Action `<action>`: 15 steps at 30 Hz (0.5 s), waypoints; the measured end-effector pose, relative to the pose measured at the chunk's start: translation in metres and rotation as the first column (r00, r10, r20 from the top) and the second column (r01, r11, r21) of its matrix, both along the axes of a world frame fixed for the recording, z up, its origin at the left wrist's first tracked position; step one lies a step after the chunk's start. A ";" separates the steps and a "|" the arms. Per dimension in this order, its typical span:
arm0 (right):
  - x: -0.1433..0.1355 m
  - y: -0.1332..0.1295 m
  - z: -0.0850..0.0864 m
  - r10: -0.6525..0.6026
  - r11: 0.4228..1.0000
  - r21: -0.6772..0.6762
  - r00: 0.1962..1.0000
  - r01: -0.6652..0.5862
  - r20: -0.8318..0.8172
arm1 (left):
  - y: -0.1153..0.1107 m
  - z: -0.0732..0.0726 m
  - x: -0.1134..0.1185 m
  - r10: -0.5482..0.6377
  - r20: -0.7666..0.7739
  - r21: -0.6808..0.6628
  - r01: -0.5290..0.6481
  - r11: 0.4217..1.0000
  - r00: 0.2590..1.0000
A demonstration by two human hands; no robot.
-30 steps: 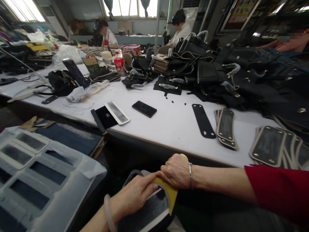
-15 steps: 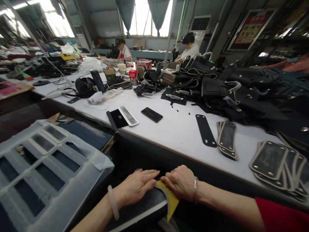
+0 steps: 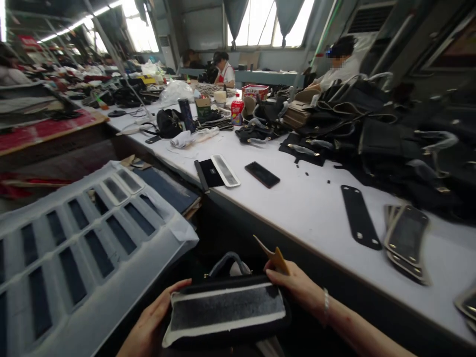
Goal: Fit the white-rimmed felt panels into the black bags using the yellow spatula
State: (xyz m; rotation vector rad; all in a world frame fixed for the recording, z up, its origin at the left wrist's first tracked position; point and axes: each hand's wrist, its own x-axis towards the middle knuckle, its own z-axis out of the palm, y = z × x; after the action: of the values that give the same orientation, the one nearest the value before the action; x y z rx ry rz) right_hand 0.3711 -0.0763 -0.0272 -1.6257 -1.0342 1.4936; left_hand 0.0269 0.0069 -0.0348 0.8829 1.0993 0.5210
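Observation:
A black handbag (image 3: 226, 310) is close in front of me, a dark panel with pale edges facing up. Its looped handle (image 3: 226, 260) shows on the far side. My left hand (image 3: 154, 315) grips the bag's left end, its fingers along the edge. At the right end, my right hand (image 3: 297, 285) pinches a curved yellow piece (image 3: 278, 260) with a pale face and also touches the bag's corner. What the yellow piece is made of I cannot tell. The bag's underside is hidden from view.
A white table (image 3: 297, 213) holds a phone (image 3: 262, 174), a black strap piece (image 3: 360, 216), stacked panels (image 3: 407, 240) and piled black bags (image 3: 401, 144). To the left lies a pale board (image 3: 148, 258) with dark rectangular panels. Two people sit across the table.
My view has swung left. The bag has turned so its pale-edged panel shows fully. My left hand has moved from its top to the left end; the yellow piece has lifted off the panel.

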 end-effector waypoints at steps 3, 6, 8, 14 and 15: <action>0.001 -0.001 -0.005 -0.002 1.000 0.030 0.998 0.000 0.057 | -0.017 0.000 0.005 0.034 0.032 0.029 -0.035 0.999 0.999; 0.005 -0.003 -0.012 0.015 0.999 0.027 0.988 -0.019 0.154 | -0.024 -0.003 0.007 0.077 0.083 0.028 -0.079 0.996 0.994; 0.008 -0.005 -0.016 0.039 0.999 0.028 0.979 -0.046 0.199 | -0.028 -0.004 0.007 0.085 0.088 0.054 -0.090 0.994 0.992; 0.010 -0.014 -0.029 0.028 1.000 -0.002 0.960 -0.028 0.280 | -0.036 0.001 0.010 0.089 0.068 0.174 -0.100 0.980 0.994; 0.012 -0.015 -0.031 0.030 1.000 -0.002 0.956 -0.031 0.293 | -0.036 0.002 0.010 0.094 0.064 0.178 -0.104 0.978 0.993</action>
State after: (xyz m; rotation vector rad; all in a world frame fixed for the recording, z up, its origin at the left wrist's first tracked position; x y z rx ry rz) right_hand 0.3827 -0.0910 -0.0580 -1.8765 -1.2247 1.2928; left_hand 0.0366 -0.0290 -0.0330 0.9693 1.0603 0.7338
